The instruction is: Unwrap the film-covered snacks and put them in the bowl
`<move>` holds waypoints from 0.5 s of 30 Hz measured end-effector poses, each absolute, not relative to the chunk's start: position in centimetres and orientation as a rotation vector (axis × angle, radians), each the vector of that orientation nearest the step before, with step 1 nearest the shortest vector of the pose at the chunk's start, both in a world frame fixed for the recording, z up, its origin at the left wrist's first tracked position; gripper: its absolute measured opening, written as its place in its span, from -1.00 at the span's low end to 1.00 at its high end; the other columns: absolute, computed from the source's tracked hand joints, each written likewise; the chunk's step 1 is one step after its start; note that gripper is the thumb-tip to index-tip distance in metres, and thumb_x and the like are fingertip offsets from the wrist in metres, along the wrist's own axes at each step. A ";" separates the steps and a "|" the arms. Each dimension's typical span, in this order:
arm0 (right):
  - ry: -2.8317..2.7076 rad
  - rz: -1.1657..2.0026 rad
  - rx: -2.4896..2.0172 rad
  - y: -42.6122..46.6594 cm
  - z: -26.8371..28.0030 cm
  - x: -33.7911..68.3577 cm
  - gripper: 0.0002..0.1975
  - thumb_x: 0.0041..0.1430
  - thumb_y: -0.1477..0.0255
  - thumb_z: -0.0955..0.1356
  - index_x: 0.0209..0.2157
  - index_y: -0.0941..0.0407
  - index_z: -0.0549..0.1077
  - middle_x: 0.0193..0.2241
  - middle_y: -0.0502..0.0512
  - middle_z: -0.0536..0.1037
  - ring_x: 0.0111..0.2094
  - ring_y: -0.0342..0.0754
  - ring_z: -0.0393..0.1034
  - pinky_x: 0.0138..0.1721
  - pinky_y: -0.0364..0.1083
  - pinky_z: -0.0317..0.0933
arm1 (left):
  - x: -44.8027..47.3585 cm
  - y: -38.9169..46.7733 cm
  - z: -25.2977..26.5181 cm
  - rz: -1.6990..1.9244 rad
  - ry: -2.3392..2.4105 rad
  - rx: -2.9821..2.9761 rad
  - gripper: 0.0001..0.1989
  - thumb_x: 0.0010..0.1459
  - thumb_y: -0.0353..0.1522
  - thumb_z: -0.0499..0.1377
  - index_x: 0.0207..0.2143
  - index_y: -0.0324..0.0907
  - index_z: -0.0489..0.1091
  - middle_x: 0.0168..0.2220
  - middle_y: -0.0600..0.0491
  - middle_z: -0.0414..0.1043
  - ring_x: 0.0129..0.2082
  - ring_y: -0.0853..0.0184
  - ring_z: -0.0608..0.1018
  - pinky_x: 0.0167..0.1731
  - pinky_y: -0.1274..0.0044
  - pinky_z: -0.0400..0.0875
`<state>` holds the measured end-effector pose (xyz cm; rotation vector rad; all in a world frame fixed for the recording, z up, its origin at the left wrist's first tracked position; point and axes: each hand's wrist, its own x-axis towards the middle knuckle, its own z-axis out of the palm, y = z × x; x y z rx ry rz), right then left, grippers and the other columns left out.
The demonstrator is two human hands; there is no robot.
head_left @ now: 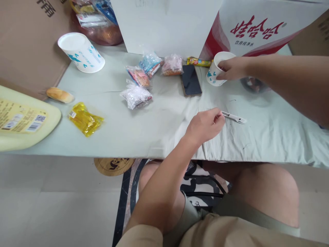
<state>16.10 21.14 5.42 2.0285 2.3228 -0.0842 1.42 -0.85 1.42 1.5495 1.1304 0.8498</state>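
My right hand grips the rim of a white paper cup with a blue-green print, some fingers inside it and the thumb outside. The cup stands upright towards the back of the cloth-covered table. Below it, my left hand is closed, its fingertips pinching the near end of a slim white utility knife that points right. A dark phone lies left of the cup. Behind these is a yellow snack stick. Partly hidden under my right forearm is a dark see-through container or bag.
Wrapped snacks lie mid-table. At left are another paper cup, upside down, a bread roll, a yellow packet and a big pale-yellow bottle. White boxes line the back; the table's front edge is near my knees.
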 end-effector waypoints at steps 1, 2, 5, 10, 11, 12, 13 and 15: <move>2.214 -0.079 1.938 20.4 6.4 15.7 -0.61 0.13 0.21 0.46 -0.43 0.33 0.54 -0.15 0.35 0.65 -0.01 0.05 0.52 -0.16 0.04 0.14 | 1.4 -0.9 1.4 0.850 1.136 1.550 -0.79 0.25 -0.37 0.03 -0.48 -0.10 0.17 -0.51 0.13 0.28 -0.47 0.35 0.31 -0.37 0.46 0.18; 2.159 -0.016 1.876 19.7 7.5 15.2 -0.63 0.13 0.21 0.47 -0.33 0.31 0.56 -0.11 0.35 0.64 0.05 0.09 0.49 -0.11 0.06 0.14 | 1.4 -0.9 1.4 0.849 1.139 1.547 -0.80 0.25 -0.37 0.03 -0.48 -0.10 0.18 -0.51 0.13 0.29 -0.47 0.35 0.32 -0.37 0.46 0.18; 2.352 0.298 1.868 17.7 9.9 14.1 -0.62 0.37 0.25 0.30 -0.13 0.31 0.55 -0.08 0.43 0.61 0.08 0.19 0.45 0.00 0.15 0.16 | 1.3 -0.8 1.3 0.846 1.137 1.547 -0.80 0.25 -0.37 0.02 -0.48 -0.10 0.19 -0.51 0.13 0.29 -0.47 0.36 0.31 -0.38 0.46 0.18; 2.706 0.201 1.661 17.0 8.5 11.2 -0.68 0.24 0.50 0.36 0.03 0.13 0.53 0.13 0.28 0.47 0.06 0.22 0.43 0.04 0.18 0.31 | 1.3 -0.5 1.4 0.830 1.139 1.562 -0.76 0.27 -0.37 0.03 -0.50 -0.10 0.17 -0.51 0.12 0.31 -0.47 0.35 0.34 -0.40 0.46 0.19; 2.743 0.146 1.564 17.2 7.5 10.3 -0.64 0.19 0.52 0.39 0.03 0.06 0.54 0.22 0.20 0.40 0.10 0.23 0.40 0.07 0.20 0.31 | 1.4 -0.5 1.4 0.831 1.139 1.564 -0.76 0.27 -0.38 0.04 -0.49 -0.10 0.17 -0.50 0.12 0.33 -0.46 0.34 0.35 -0.39 0.46 0.21; 2.771 0.079 1.460 17.6 6.4 9.3 -0.63 0.14 0.54 0.42 0.01 0.03 0.56 0.31 0.14 0.30 0.15 0.26 0.36 0.10 0.23 0.30 | 1.5 -0.4 1.4 0.831 1.141 1.565 -0.77 0.28 -0.38 0.04 -0.49 -0.10 0.19 -0.49 0.12 0.35 -0.45 0.33 0.37 -0.39 0.45 0.22; 2.788 0.035 1.388 18.0 5.2 8.2 -0.63 0.10 0.53 0.44 -0.03 0.00 0.58 0.37 0.07 0.21 0.21 0.29 0.30 0.14 0.25 0.28 | 1.5 -0.4 1.4 0.830 1.144 1.567 -0.77 0.28 -0.39 0.05 -0.48 -0.11 0.21 -0.47 0.11 0.37 -0.44 0.33 0.39 -0.38 0.45 0.24; 2.841 -0.035 1.298 19.3 2.8 6.4 -0.67 0.06 0.47 0.47 -0.10 -0.04 0.60 0.40 -0.03 0.17 0.28 0.30 0.20 0.19 0.24 0.24 | 1.6 -0.4 1.3 0.819 1.145 1.577 -0.78 0.28 -0.40 0.06 -0.47 -0.11 0.24 -0.46 0.10 0.39 -0.42 0.31 0.42 -0.37 0.44 0.25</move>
